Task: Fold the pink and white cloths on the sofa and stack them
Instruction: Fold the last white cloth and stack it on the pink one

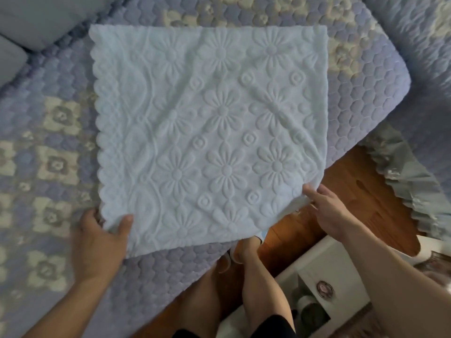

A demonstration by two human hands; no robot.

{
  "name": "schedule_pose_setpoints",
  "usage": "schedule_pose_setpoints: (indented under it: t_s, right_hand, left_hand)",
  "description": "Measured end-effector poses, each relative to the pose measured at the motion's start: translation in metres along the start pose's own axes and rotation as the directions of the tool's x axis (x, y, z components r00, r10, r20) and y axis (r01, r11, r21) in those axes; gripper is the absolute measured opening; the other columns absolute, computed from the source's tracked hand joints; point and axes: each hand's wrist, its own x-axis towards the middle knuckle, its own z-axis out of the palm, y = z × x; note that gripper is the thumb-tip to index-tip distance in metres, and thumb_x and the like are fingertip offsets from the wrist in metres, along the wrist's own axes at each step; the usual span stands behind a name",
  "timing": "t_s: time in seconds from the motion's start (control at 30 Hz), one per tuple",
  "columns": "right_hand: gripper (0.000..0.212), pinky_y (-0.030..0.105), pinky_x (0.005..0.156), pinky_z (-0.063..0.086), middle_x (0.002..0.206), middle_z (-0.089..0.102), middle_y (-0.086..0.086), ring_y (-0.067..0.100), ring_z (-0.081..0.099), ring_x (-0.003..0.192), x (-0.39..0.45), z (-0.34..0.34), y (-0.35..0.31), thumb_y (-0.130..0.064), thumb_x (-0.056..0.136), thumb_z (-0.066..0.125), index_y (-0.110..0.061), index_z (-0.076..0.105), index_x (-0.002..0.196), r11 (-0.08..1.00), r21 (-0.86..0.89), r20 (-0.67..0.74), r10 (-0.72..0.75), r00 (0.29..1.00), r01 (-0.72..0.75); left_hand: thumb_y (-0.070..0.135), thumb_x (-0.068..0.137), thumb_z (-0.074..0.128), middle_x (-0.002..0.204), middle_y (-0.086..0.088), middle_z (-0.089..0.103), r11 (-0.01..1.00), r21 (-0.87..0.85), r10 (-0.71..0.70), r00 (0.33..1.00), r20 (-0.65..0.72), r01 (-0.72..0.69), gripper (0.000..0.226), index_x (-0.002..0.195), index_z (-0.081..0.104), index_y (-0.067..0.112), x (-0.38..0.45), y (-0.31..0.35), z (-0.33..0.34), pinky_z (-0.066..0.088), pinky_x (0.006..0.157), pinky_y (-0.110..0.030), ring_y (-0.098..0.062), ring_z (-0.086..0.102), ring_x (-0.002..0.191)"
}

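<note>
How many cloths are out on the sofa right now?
1: a white cloth lies spread on the quilted sofa cover, its near corners held by the left hand and right hand. No pink cloth shows; others may be out of frame.

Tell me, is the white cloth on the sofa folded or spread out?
Spread out: the white cloth lies flat on the sofa cover. Left hand and right hand grip its near corners.

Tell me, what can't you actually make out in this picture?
Head view only:
- Pink cloth: nowhere in frame.
- Left hand fingers: tucked under the white cloth; only the thumb shows.
- Layers beneath the cloth: covered by its top face.
- Round object on the white furniture: too small to identify.
</note>
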Motion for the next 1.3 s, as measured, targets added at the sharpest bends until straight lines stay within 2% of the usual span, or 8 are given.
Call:
schedule_pose_setpoints:
  t_s: [0.33,0.5,0.63,0.73,0.87,0.97,1.13,1.3]
  right_hand:
    - [0.031,0.047,0.094,0.057,0.117,0.072,0.017,0.034,0.068,0.107,-0.092,-0.032,-0.012,-0.025,0.099,0.057,-0.006,0.063,0.123,0.981,0.141,0.042,0.130,0.991,-0.134]
    - [0.031,0.051,0.090,0.058,0.106,0.075,0.009,0.029,0.073,0.096,-0.102,-0.040,-0.001,-0.029,0.094,0.067,-0.014,0.062,0.121,0.955,-0.209,-0.030,0.210,0.977,-0.212]
    - [0.039,0.043,0.083,0.058,0.108,0.063,0.008,0.024,0.064,0.093,-0.088,-0.034,0.009,-0.023,0.090,0.070,-0.010,0.057,0.124,0.697,-0.645,-0.258,0.189,0.948,-0.315]
    - [0.052,0.041,0.097,0.049,0.137,0.049,0.008,0.025,0.054,0.119,-0.066,-0.006,-0.008,-0.033,0.093,0.062,-0.020,0.045,0.141,0.640,-0.756,-0.275,-0.125,0.953,-0.134]
    - [0.041,0.040,0.116,0.031,0.153,0.035,0.001,0.021,0.031,0.143,-0.025,0.050,-0.068,-0.027,0.103,0.045,-0.023,0.044,0.143,0.309,-0.867,0.101,-0.657,0.747,0.390]
    - [0.050,0.045,0.124,0.011,0.166,0.018,-0.001,0.026,0.011,0.152,0.031,0.046,-0.105,-0.036,0.106,0.033,-0.029,0.027,0.155,-0.105,-0.902,0.397,-0.584,0.708,0.419]
    - [0.051,0.044,0.123,0.015,0.163,0.022,0.003,0.026,0.014,0.151,0.037,0.064,-0.130,-0.042,0.104,0.034,-0.024,0.033,0.152,0.270,-0.926,-0.028,-0.746,0.665,0.263]
    - [0.060,0.044,0.122,0.021,0.162,0.027,0.007,0.029,0.020,0.151,-0.037,0.110,-0.011,-0.019,0.096,0.055,-0.020,0.036,0.154,-0.082,-0.751,0.600,-0.502,0.623,0.656]
  left_hand:
    - [0.038,0.095,0.063,0.114,0.004,0.072,0.768,-0.552,-0.030,0.878,0.477,0.326,0.022,0.111,0.068,0.025,-0.017,0.012,-0.062,0.047,0.101,-0.042,-0.018,0.068,0.104]
    - [0.046,0.089,0.068,0.109,-0.002,0.074,0.837,-0.473,-0.064,0.906,0.418,0.277,0.042,0.121,0.067,0.019,-0.049,-0.008,-0.055,0.056,0.086,-0.040,-0.022,0.071,0.096]
    - [0.026,0.097,0.064,0.101,0.003,0.066,0.915,-0.318,-0.097,0.899,0.427,0.250,0.025,0.120,0.061,0.016,-0.059,-0.018,-0.042,0.050,0.073,-0.033,-0.017,0.063,0.088]
    - [0.031,0.098,0.062,0.126,-0.011,0.063,0.926,-0.239,-0.183,0.901,0.394,0.293,0.045,0.136,0.056,0.006,-0.052,-0.023,-0.026,0.048,0.091,-0.043,-0.033,0.060,0.108]
    - [0.025,0.099,0.059,0.122,-0.019,0.064,0.958,-0.196,-0.148,0.945,0.290,0.210,0.037,0.126,0.060,0.000,-0.052,-0.028,-0.010,0.043,0.088,-0.042,-0.036,0.059,0.106]
    - [0.024,0.100,0.057,0.086,-0.016,0.061,0.970,-0.160,-0.141,0.959,0.245,0.184,0.023,0.097,0.059,0.001,-0.047,-0.035,0.000,0.041,0.073,-0.042,-0.032,0.054,0.080]
    - [0.030,0.101,0.054,0.083,-0.008,0.060,0.948,-0.240,-0.157,0.964,0.214,0.207,0.027,0.098,0.059,0.004,-0.052,-0.032,0.002,0.040,0.067,-0.039,-0.027,0.056,0.077]
    - [0.037,0.092,0.069,0.100,-0.002,0.066,0.889,-0.373,-0.165,0.945,0.281,0.266,0.035,0.114,0.060,0.012,-0.067,-0.032,-0.003,0.047,0.067,-0.032,-0.023,0.064,0.092]
